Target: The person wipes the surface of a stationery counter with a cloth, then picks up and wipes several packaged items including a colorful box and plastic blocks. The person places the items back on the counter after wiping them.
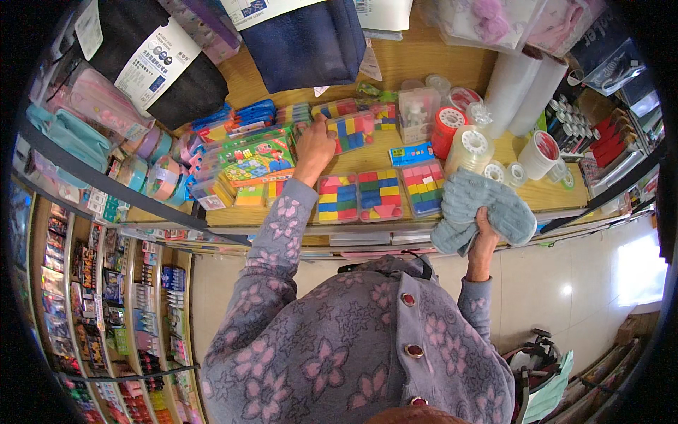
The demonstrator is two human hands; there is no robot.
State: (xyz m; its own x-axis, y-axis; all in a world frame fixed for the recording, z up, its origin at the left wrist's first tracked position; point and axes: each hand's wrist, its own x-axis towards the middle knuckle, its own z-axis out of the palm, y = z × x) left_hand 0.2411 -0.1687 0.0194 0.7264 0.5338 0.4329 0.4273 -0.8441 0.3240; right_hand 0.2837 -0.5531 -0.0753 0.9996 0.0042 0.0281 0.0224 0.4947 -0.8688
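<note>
My left hand point(316, 147) reaches over the wooden shelf, its fingers at the left end of a clear plastic box of coloured blocks point(350, 132); whether they grip it I cannot tell. Just left of the hand lies a green game box point(258, 159). My right hand point(484, 238) holds a grey-blue plush cloth point(476, 206), bunched up at the shelf's front edge. Between the hands, near that edge, lie several more boxes of coloured blocks point(380, 195). A blue packet point(411, 153) rests behind them.
Tape rolls point(474, 146) and a red spool point(449, 124) stand right of the blocks. Two tall film rolls point(513, 90) stand behind. Dark fabric bags point(304, 47) hang over the shelf's back. Round tubs point(164, 172) line the left. A dark metal bar point(122, 185) crosses the left front.
</note>
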